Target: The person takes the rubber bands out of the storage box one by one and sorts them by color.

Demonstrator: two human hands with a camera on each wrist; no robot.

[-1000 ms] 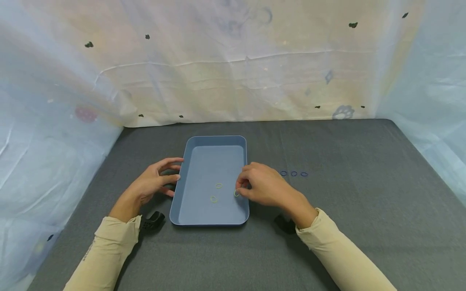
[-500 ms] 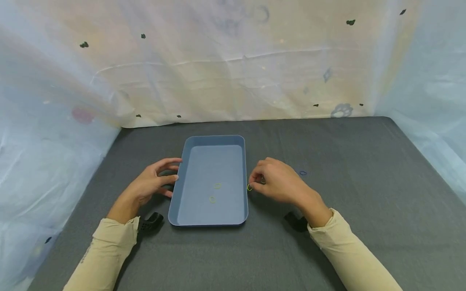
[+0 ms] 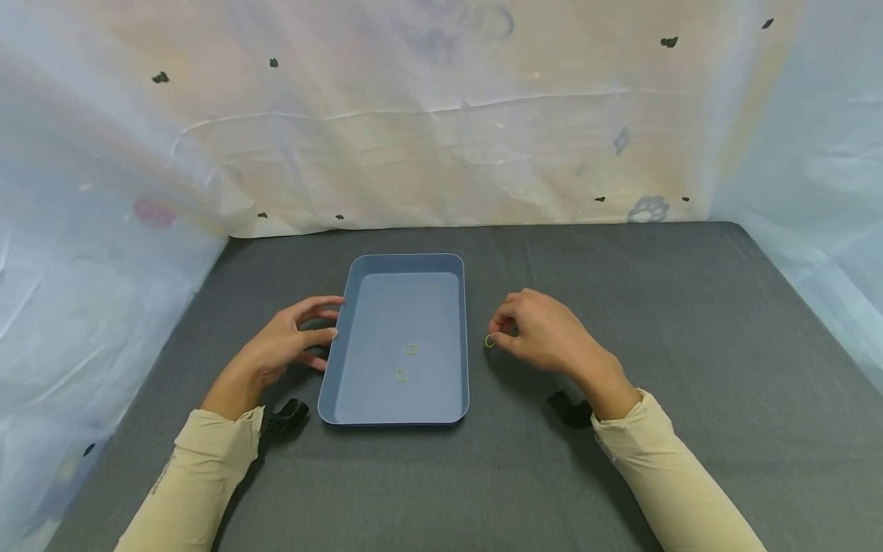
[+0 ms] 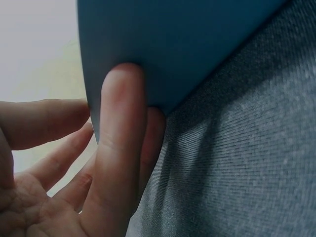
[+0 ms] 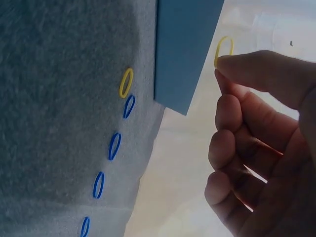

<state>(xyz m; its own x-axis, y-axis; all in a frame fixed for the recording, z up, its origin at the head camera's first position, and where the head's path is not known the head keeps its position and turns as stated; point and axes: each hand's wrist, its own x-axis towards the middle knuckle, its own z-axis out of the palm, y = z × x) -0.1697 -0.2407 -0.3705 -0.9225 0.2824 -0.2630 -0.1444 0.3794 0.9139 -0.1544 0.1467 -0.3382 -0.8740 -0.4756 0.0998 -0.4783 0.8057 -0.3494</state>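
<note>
My right hand (image 3: pixel 552 333) hovers over the table just right of the blue-grey tray (image 3: pixel 414 307). It pinches a thin yellow rubber band (image 5: pixel 217 52) between thumb and forefinger. On the tray floor, toward the near end, lie two more yellow rubber bands, one farther back (image 3: pixel 411 353) and one nearer (image 3: pixel 396 375). With fingers spread, my left hand (image 3: pixel 279 345) touches the tray's left side; the left wrist view shows fingertips against its outer wall. The right wrist view shows another yellow rubber band (image 5: pixel 121 89) on the cloth, hidden in the head view.
Several blue rubber bands (image 5: pixel 110 148) lie in a row on the grey cloth (image 3: pixel 690 345) beyond the yellow one in the right wrist view; my right hand covers them in the head view. A printed curtain (image 3: pixel 441 169) hangs behind the table.
My right hand has moved right, from over the tray's right side to beside it, still pinching the yellow rubber band. It now blocks the blue bands seen earlier. My left hand stays put.
</note>
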